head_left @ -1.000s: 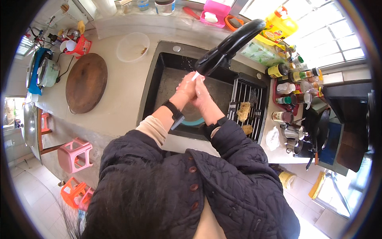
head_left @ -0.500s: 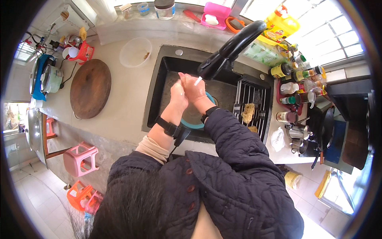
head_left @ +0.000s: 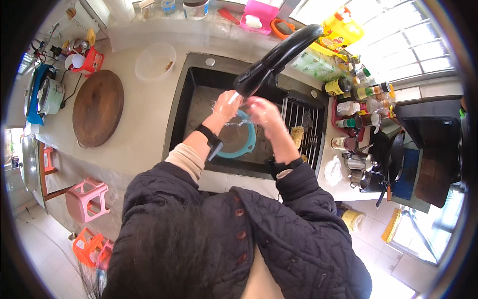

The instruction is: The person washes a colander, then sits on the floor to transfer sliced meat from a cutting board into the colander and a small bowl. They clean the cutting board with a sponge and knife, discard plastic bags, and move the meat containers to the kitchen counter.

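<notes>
My left hand point(head_left: 227, 106) is under the water stream from the black tap point(head_left: 258, 74), with drops splashing around it. Its fingers look loosely stretched, and nothing shows in it. To its right, apart from it, my right hand point(head_left: 264, 114) is wet and somewhat blurred, its fingers loosely apart and holding nothing I can see. Both are above a dark sink point(head_left: 180, 112). Below them in the sink lies a light-blue round-rimmed basin point(head_left: 250, 142), partly hidden by my left wrist. A dark band or watch is on each wrist.
A drying rack point(head_left: 304, 117) with a yellowish sponge point(head_left: 297, 136) covers the sink's right side. Left on the counter are a translucent bowl point(head_left: 154, 59) and a round wooden board point(head_left: 98, 108). Several bottles and jars point(head_left: 343, 107) stand right of the sink, beside pots point(head_left: 359, 162).
My hands were together under the tap and have come apart. The right moved to the right, the left stayed by the stream. The whole view shifted slightly, and more of the blue basin shows.
</notes>
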A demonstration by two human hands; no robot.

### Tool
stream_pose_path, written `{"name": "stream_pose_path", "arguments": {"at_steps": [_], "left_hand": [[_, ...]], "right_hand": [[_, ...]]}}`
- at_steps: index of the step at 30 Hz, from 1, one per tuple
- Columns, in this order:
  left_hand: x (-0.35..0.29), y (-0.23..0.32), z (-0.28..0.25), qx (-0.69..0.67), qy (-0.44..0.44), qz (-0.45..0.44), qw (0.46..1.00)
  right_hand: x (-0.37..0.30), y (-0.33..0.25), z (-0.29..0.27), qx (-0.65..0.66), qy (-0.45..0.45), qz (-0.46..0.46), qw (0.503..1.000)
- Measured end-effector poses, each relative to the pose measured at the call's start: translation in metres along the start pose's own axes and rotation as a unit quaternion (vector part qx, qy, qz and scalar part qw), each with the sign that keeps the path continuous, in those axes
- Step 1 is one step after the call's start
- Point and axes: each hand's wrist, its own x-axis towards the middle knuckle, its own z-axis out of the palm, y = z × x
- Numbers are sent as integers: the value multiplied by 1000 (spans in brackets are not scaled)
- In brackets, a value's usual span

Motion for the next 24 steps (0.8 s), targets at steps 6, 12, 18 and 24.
{"name": "stream_pose_path", "arguments": {"at_steps": [6, 12, 18, 24], "left_hand": [[-33, -6, -11, 85, -26, -7, 996], [-63, -96, 13, 159, 94, 29, 982], [-65, -188, 20, 163, -6, -347, 923], [-80, -147, 12, 76, -36, -299, 951]], "right_hand": [[28, -18, -56, 177, 185, -2, 967], [27, -37, -53, 133, 243, 8, 961], [26, -29, -48, 178, 298, -75, 935], [40, -23, -51, 247, 266, -150, 920]]}}
